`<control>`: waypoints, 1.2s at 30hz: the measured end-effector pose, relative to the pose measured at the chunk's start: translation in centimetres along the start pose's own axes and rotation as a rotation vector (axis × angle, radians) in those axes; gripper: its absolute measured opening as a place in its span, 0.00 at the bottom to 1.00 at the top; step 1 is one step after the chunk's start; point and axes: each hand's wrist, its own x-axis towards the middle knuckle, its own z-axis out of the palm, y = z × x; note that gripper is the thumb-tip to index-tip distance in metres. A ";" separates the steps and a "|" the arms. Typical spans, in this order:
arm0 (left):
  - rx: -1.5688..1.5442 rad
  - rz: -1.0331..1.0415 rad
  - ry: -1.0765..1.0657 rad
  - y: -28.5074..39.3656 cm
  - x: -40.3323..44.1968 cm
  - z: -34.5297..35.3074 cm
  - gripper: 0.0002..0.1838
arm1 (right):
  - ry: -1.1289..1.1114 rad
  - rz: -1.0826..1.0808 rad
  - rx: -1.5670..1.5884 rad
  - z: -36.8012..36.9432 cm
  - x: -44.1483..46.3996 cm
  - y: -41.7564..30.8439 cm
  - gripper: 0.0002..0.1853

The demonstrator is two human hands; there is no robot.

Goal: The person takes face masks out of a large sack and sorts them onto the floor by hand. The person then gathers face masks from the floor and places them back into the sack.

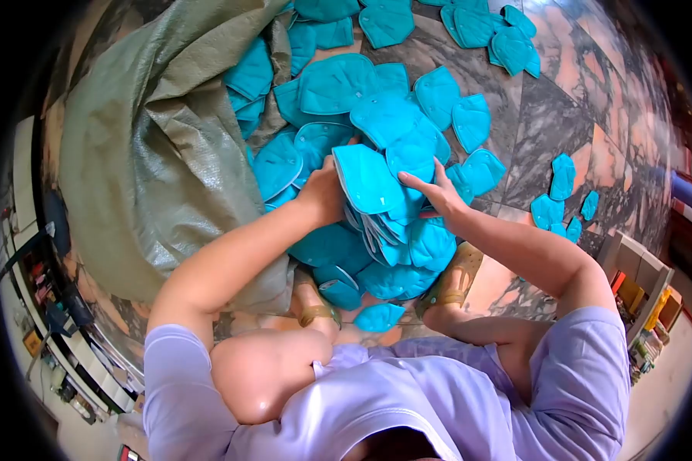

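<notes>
In the head view, my left hand (324, 192) is closed around the left edge of a thick stack of teal padded fabric pieces (367, 180), whose layered edges show pale below the top piece. My right hand (440, 194) is at the stack's right side, thumb lying over a teal piece (411, 157) and fingers partly hidden beneath it. Small snap-like dots show on some pieces. Around and under both hands spreads a loose heap of the same teal pieces (338, 83).
A large olive-green sack (158, 146) lies at the left, its mouth toward the heap. More teal pieces (563, 177) are scattered on the marble-patterned floor (557, 100). My sandalled feet (452, 280) flank the heap. A pale rack with small items (646, 296) stands at the right.
</notes>
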 end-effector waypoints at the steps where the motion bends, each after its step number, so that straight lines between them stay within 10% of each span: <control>1: 0.044 0.151 0.121 -0.8 -0.1 0.0 0.52 | -0.047 -0.013 0.032 0.6 -0.1 -0.4 0.70; 5: -0.079 0.265 0.206 -3.6 -1.2 -0.4 0.47 | -0.171 -0.040 0.069 4.7 0.4 -2.7 0.71; 7: -0.384 -0.081 0.034 -2.1 -1.6 -4.0 0.48 | -0.273 -0.111 0.096 5.9 1.0 -3.5 0.71; 11: -0.142 0.057 0.288 -2.6 -3.7 -7.6 0.57 | -0.389 -0.225 0.083 8.2 2.4 -5.5 0.70; 14: -0.407 -0.223 0.259 -1.7 -4.8 -11.6 0.53 | -0.411 -0.256 0.074 9.6 1.4 -8.7 0.70; 17: 0.133 -0.513 0.187 -0.6 -6.3 -16.3 0.49 | -0.334 -0.258 0.083 11.6 -0.3 -11.3 0.70; 21: 0.542 -0.499 0.764 -2.0 -9.4 -20.5 0.43 | -0.267 -0.289 0.108 15.4 -0.3 -11.8 0.67; 24: 0.284 -0.898 0.573 -5.6 -11.2 -19.9 0.37 | -0.216 -0.335 0.139 18.2 0.8 -11.2 0.69; 26: -0.214 -0.914 0.812 -7.1 -12.9 -20.7 0.32 | -0.177 -0.370 0.132 19.4 1.3 -11.5 0.69; 29: -0.681 -0.849 1.135 -3.2 -14.4 -26.9 0.25 | -0.091 -0.469 0.110 21.8 3.1 -10.9 0.70; 31: -1.155 -0.416 1.245 1.9 -14.4 -30.9 0.20 | -0.009 -0.588 0.061 24.7 3.5 -11.3 0.69; 36: -0.973 -0.366 0.854 5.7 -9.0 -25.5 0.16 | -0.161 -0.752 0.013 34.0 0.5 -14.9 0.52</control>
